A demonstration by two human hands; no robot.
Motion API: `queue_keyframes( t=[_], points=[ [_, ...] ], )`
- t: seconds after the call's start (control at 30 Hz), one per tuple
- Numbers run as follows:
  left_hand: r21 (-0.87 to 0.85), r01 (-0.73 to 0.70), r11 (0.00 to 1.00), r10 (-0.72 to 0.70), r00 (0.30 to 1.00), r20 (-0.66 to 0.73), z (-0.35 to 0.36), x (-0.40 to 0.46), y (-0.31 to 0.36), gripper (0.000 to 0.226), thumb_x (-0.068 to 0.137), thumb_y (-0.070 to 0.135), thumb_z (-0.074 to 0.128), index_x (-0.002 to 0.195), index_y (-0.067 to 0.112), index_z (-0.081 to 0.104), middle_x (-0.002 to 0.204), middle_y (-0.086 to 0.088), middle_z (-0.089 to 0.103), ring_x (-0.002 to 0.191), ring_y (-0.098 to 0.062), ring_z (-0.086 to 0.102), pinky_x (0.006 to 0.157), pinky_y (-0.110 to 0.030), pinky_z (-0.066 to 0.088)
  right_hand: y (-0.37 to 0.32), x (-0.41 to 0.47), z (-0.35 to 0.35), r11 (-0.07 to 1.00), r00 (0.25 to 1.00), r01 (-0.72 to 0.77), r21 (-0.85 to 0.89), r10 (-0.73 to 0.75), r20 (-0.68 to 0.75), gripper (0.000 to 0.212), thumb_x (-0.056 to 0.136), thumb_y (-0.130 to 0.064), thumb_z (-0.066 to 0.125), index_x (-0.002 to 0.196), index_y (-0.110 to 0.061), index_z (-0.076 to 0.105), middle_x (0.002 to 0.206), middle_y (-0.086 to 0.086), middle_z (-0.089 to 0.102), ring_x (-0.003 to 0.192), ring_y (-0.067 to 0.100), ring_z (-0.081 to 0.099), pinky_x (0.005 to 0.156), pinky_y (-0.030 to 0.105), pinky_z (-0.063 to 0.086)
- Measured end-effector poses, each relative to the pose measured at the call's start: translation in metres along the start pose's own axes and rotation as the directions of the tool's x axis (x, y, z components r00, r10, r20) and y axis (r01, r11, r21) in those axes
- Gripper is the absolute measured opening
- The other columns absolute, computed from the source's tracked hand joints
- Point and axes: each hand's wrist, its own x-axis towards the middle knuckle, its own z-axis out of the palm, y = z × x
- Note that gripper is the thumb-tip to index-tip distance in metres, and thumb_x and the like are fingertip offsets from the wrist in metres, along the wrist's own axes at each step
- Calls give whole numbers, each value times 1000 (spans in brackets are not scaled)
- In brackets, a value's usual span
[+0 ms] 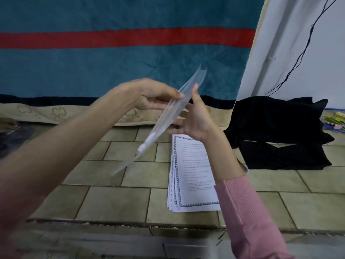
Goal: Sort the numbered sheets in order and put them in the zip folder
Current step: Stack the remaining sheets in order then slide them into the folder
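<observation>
The zip folder [168, 116] is held edge-on above the floor [115, 202], between the left hand [156, 96] at nine o'clock and the right hand [196, 116] at three. The sheets [194, 174] lie stacked on the floor at five o'clock of the folder, under the right forearm. A folded cloth [280, 131] lies at three o'clock of the stack, and a blanket [130, 62] hangs behind everything at twelve.

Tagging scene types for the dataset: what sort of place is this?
Probably a home, with the person working on the floor: a tiled floor, a teal carpet with a red stripe beyond it, and a heap of black cloth by the white wall. No desk or office furniture shows.
</observation>
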Motion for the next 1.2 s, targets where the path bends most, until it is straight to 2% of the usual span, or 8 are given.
queue_keyframes(
  t=[0.27, 0.37, 0.5, 0.67, 0.77, 0.87, 1.1, 1.2],
  points=[
    [-254, -46, 966, -5, 980, -197, 47, 9, -82, 12, 85, 2, 62, 93, 11, 59, 78, -7, 65, 54, -7, 65, 56, -21, 56, 48, 2, -19, 980, 966, -61, 188, 10, 258, 61, 93, -55, 25, 99, -11, 67, 90, 14, 71, 82, 24, 69, 79, 37, 55],
    [44, -23, 999, 39, 910, -412, 56, 31, -123, 41, 81, 7, 67, 119, 17, 58, 103, -12, 67, 75, -15, 65, 60, -22, 57, 90, 22, -34, 999, 994, -25, -46, 20, -107, 38, 99, -35, 38, 81, -13, 64, 83, 10, 67, 77, 25, 67, 84, 45, 53],
    [24, -36, 999, 42, 939, -342, 75, 61, -164, 48, 85, 2, 59, 131, 12, 53, 72, 1, 59, 59, -7, 52, 40, -9, 46, 131, 35, -70, 819, 853, -138, -557, -188, -488, 35, 92, -16, 54, 58, -11, 59, 63, 8, 61, 51, 9, 64, 68, 30, 57],
    [-65, -85, 994, 59, 940, -335, 99, 77, -215, 43, 88, 2, 54, 130, 12, 55, 74, 2, 55, 57, -8, 50, 50, -15, 49, 126, 24, -92, 628, 803, -238, -741, -301, -514, 12, 90, -12, 56, 89, -2, 63, 86, 8, 60, 78, 16, 56, 73, 26, 42],
    [-124, -135, 983, 84, 933, -349, 96, 83, -239, 42, 89, -3, 53, 129, 7, 54, 81, -9, 61, 60, -11, 55, 55, -19, 51, 112, 7, -123, 547, 589, -551, -630, -279, -758, 41, 92, -19, 53, 128, -1, 44, 134, 18, 38, 127, 32, 36, 99, 42, 37],
    [-166, -181, 969, 106, 918, -383, 95, 89, -246, 38, 89, -3, 55, 127, 3, 55, 76, -9, 63, 52, -2, 55, 53, -18, 51, 99, -13, -148, 553, 431, -719, -422, -122, -894, 58, 89, -22, 55, 136, 1, 29, 141, 17, 26, 130, 31, 27, 99, 44, 36],
    [-209, -238, 948, 129, 893, -431, 96, 100, -256, 35, 88, -1, 58, 122, 5, 60, 58, 14, 66, 52, -2, 55, 50, -19, 50, 101, -15, -145, 668, 399, -642, -376, -128, -908, 55, 87, -19, 56, 130, -1, 28, 137, 15, 24, 122, 33, 35, 91, 48, 42],
    [-245, -252, 936, 121, 886, -448, 97, 100, -257, 34, 87, 2, 60, 121, 7, 61, 64, 12, 67, 62, -10, 58, 53, -20, 53, 111, -16, -146, 382, 495, -654, -653, -435, -752, 42, 90, -22, 53, 127, -8, 39, 135, 15, 31, 119, 34, 35, 89, 49, 41]
  ],
)
